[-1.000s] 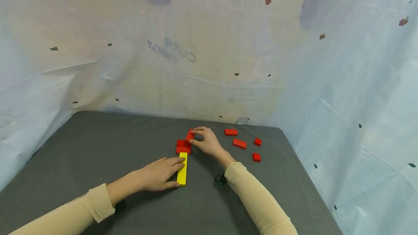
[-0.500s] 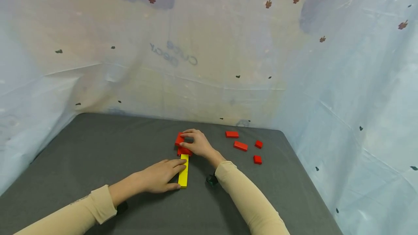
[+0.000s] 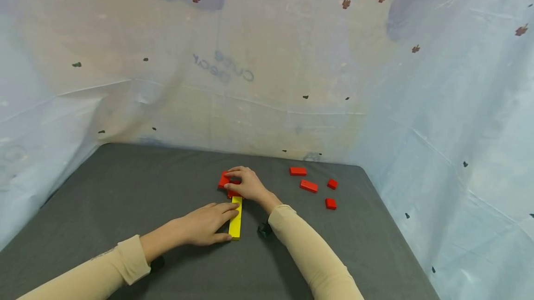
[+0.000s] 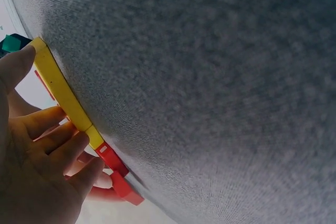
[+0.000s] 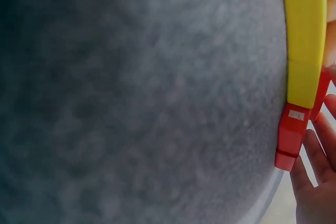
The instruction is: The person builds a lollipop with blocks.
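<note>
My left hand (image 3: 204,225) rests its fairly straight fingers on a long yellow bar (image 3: 235,228), thumb at the bar's near end. A seam crosses the yellow near its far end in the left wrist view. Red blocks (image 3: 233,193) lie against that far end, partly covered by my right hand (image 3: 248,186). Between fingers and thumb the right hand pinches another red block (image 3: 222,181), tilted, at the left side of those blocks. In the right wrist view a red block (image 5: 292,132) with a small pale mark abuts the yellow bar.
To the right on the dark grey table (image 3: 167,170) lie two longer red blocks, one at the back (image 3: 298,171) and one angled block (image 3: 308,186), plus two small red blocks, one farther (image 3: 332,183) and one nearer (image 3: 331,204). A printed curtain (image 3: 267,82) hangs behind.
The right hand has carried its red block leftward across the red blocks and lowered it to their left side. The left hand has stayed on the yellow bar.
</note>
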`<state>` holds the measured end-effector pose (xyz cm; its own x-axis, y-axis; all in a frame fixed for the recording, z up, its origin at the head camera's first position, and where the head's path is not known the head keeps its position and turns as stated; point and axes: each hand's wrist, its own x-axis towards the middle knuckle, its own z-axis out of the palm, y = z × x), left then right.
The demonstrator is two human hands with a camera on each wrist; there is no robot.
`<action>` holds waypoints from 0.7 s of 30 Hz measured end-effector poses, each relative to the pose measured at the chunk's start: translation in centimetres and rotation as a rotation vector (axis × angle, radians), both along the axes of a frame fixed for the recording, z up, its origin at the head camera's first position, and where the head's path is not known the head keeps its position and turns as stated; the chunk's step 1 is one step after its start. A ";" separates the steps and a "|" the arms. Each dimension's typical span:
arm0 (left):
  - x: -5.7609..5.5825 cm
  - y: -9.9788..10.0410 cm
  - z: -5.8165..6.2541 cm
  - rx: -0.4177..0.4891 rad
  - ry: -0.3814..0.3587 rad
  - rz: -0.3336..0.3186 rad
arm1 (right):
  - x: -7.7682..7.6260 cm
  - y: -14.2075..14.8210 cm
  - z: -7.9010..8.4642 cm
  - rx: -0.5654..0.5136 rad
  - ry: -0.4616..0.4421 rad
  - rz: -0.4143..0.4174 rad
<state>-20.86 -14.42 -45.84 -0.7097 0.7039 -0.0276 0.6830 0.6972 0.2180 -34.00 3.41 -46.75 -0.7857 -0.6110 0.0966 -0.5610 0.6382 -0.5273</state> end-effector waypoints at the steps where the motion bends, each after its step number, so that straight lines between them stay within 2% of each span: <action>1: 0.0 0.0 0.0 -0.001 -0.001 0.000 | 0.0 0.0 0.0 0.005 -0.001 0.000; 12: 0.0 0.1 0.2 0.001 -0.001 -0.001 | -0.5 -0.5 -0.1 0.078 -0.001 -0.028; 18: 0.0 0.1 0.3 0.005 -0.007 -0.002 | -0.5 -0.8 0.0 0.003 -0.041 -0.092; 21: 0.1 0.1 0.3 0.009 -0.004 -0.008 | -0.5 -1.0 0.0 -0.002 -0.044 -0.122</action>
<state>-20.78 -14.35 -45.51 -0.7040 0.7098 -0.0246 0.6876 0.6898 0.2269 -34.51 2.40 -46.78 -0.8575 -0.5109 0.0614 -0.4559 0.6991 -0.5508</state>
